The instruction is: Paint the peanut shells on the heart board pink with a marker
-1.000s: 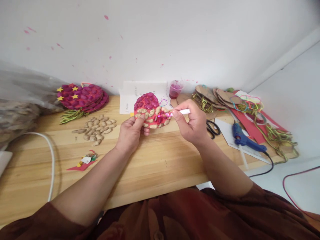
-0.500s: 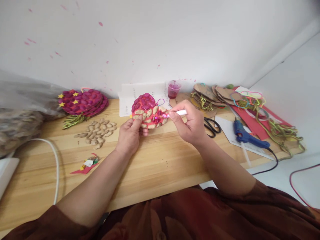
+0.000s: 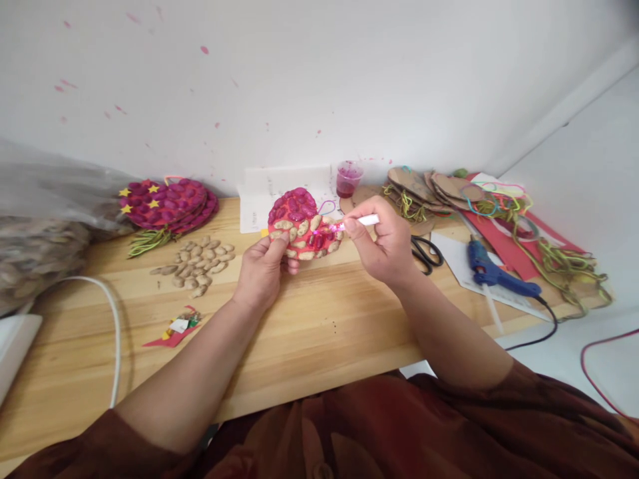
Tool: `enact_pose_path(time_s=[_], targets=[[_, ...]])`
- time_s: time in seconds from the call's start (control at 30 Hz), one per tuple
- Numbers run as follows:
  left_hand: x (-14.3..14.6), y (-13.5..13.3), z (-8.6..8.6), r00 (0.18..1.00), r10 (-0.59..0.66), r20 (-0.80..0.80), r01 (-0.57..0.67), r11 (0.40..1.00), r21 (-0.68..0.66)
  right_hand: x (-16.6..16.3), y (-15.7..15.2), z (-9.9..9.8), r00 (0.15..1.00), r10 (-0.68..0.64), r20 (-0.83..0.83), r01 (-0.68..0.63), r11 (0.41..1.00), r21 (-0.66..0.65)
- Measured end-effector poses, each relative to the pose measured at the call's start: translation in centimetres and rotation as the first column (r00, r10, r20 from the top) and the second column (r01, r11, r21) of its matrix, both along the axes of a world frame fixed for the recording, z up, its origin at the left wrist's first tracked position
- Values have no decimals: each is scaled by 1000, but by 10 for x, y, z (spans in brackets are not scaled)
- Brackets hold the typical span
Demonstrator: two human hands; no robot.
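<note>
My left hand [image 3: 262, 266] pinches the lower left edge of a round red disc [image 3: 301, 245] covered with peanuts. The peanuts on its upper left are magenta; most of the others are natural tan, with a few dark pink ones at the right. My right hand [image 3: 382, 243] is closed on a white-handled paintbrush [image 3: 369, 219], its pink-wet tip against the peanuts on the right side of the disc. A purple cord loop [image 3: 327, 207] sticks out of the disc's top. Behind the hands stands a clear plastic cup [image 3: 348, 179] of magenta liquid.
Loose peanuts [image 3: 197, 263], finished magenta discs [image 3: 167, 203] with yellow stars and a bag of peanuts [image 3: 34, 256] lie left. Right are cardboard discs [image 3: 414, 183], black scissors [image 3: 427, 253], a blue glue gun [image 3: 499, 276] and green yarn [image 3: 559, 259]. A white wall rises behind.
The brush tip has shifted slightly over the right-hand peanuts, and more of them there look dark pink. Both hands keep their grips; the whole view has shifted slightly.
</note>
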State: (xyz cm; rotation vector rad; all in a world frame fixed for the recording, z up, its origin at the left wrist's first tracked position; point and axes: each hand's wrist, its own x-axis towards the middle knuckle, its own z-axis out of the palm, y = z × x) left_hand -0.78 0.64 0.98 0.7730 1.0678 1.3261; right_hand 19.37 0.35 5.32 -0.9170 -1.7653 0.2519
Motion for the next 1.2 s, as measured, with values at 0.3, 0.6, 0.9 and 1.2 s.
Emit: enact_pose_path(time_s=[0.3,0.6,0.9,1.2], targets=[[0,0,0,1000,9,-4,-9,1000,-7,0,-1,1,999,12,37,-12,1000,14],[1,-1,0,1000,7,-16,-7,1000,5,-1,-2,3,997,15,78,-19,999,48],[1,-2,-1,1000,6,-12,-6,1000,15,-1,-1,4,992,37,119,-48,994,94],[0,-2,-1,1000,14,-3,-14,1000,15,1,0,2,995,54,81,-59,997,56]])
